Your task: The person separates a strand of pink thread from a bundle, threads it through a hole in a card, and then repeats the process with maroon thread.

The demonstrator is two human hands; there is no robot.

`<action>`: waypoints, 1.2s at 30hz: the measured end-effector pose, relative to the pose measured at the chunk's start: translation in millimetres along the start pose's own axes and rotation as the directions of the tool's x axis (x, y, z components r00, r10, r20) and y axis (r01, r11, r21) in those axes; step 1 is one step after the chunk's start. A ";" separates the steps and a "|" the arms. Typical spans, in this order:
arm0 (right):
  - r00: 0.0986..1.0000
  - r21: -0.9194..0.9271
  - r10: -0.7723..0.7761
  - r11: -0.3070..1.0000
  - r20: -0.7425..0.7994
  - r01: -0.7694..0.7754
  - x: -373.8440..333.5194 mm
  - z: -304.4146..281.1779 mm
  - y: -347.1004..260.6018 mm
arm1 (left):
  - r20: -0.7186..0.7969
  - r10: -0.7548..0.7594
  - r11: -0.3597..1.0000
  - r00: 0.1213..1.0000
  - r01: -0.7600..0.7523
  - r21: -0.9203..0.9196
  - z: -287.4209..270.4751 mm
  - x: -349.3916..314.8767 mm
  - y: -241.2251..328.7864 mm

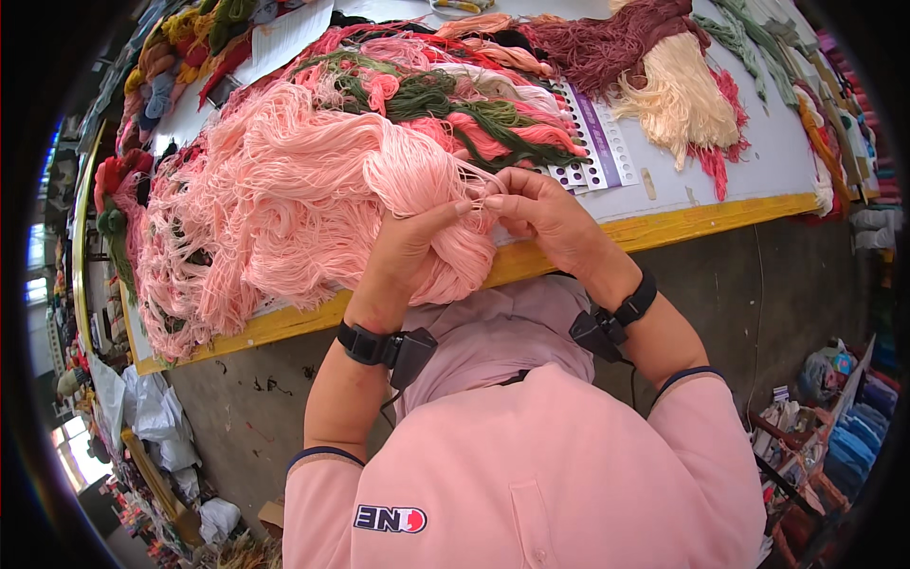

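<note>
Pale pink yarn (303, 180): one mass atop the table (682, 220), reaching its near edge. Left hand (413, 248): clamped on the gathered end above that edge. Right hand (552, 214): same edge, pinching thin strands (481, 179). Best, I judge: left firm, right gentle.

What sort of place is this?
Probably a yarn or thread workshop: a heap of pink thread lies on a yellow-edged worktable, with a maroon hank and a cream hank farther right.
</note>
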State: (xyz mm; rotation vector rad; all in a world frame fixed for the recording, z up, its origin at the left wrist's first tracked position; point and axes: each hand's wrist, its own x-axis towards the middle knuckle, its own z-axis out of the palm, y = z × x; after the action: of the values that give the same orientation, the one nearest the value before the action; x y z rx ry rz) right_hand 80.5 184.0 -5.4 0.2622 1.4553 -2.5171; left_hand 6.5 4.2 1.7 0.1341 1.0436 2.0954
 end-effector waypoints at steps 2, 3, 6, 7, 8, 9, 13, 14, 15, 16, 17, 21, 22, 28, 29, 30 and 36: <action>1.000 0.044 -0.005 0.999 0.000 0.005 0.6 -0.5 0.5 | -0.007 -0.016 1.000 1.000 0.016 -0.015 -0.9 -0.9 0.5; 1.000 0.091 -0.019 0.996 -0.009 0.020 1.2 -0.2 0.6 | 0.011 -0.031 0.999 0.999 0.031 -0.040 -1.3 -1.5 0.7; 0.998 0.182 -0.053 0.982 -0.033 0.058 2.1 0.8 -1.0 | 0.014 -0.095 0.995 0.995 0.095 -0.036 -3.2 -2.3 2.6; 0.998 0.176 -0.036 0.983 -0.044 0.043 2.1 1.2 -1.9 | 0.002 -0.098 0.995 0.995 0.098 -0.024 -3.6 -2.2 3.2; 1.000 0.141 -0.024 0.990 -0.018 0.026 2.4 2.5 -2.2 | 0.001 -0.103 0.995 0.995 0.103 -0.006 -3.7 -2.1 2.9; 0.999 0.091 0.010 0.996 -0.048 -0.005 2.6 2.6 -3.4 | 0.000 -0.109 0.994 0.994 0.109 0.011 -4.0 -1.8 3.3; 0.997 -0.225 -0.071 0.972 -0.015 0.066 0.5 5.6 -2.9 | -0.045 0.009 0.999 0.999 -0.008 0.037 -2.0 0.2 -1.6; 0.998 -0.231 -0.066 0.971 -0.006 0.063 0.7 4.0 -4.2 | -0.043 0.000 0.998 0.999 0.002 0.056 -2.3 0.7 -1.2; 0.998 -0.237 -0.061 0.970 0.005 0.060 0.8 2.3 -5.0 | -0.041 -0.007 0.997 0.999 0.010 0.075 -2.9 1.2 -0.5; 0.998 -0.238 -0.062 0.969 0.008 0.062 0.6 2.8 -3.9 | -0.041 -0.004 0.997 0.999 0.007 0.076 -2.3 0.7 -1.7; 0.999 -0.163 -0.034 0.986 -0.010 0.032 1.0 1.8 -4.0 | -0.063 -0.010 0.999 0.998 0.013 0.050 -2.8 0.5 -0.9; 0.997 0.161 -0.027 0.986 -0.074 0.039 3.4 2.6 -1.1 | -0.042 -0.127 0.992 0.991 0.126 -0.016 -4.3 1.0 2.7; 0.994 0.168 -0.003 0.985 -0.107 0.021 3.6 2.5 -1.4 | -0.042 -0.128 0.992 0.991 0.128 -0.016 -4.2 1.6 3.6; 0.999 -0.184 -0.036 0.982 0.025 0.040 -1.6 6.3 -2.9 | -0.031 -0.057 0.998 0.998 0.057 -0.010 0.9 5.6 2.9; 1.000 -0.195 -0.012 0.981 -0.012 0.009 -2.5 6.5 -3.6 | -0.062 -0.054 0.998 0.997 0.051 -0.048 1.8 5.9 2.2; 1.000 -0.201 -0.028 0.979 -0.013 0.024 -2.6 6.4 -4.0 | -0.067 -0.049 0.994 0.997 0.042 -0.100 2.0 5.9 2.1; 0.998 -0.152 -0.056 0.987 0.009 0.056 -2.3 5.0 -3.6 | 0.015 -0.042 0.999 0.999 0.042 -0.005 -1.0 4.7 2.5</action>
State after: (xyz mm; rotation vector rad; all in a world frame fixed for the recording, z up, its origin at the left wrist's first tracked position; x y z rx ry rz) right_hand 81.5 181.6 0.6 0.1921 1.6653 -2.4305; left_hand 1.3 5.9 1.7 0.1239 1.0232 2.0565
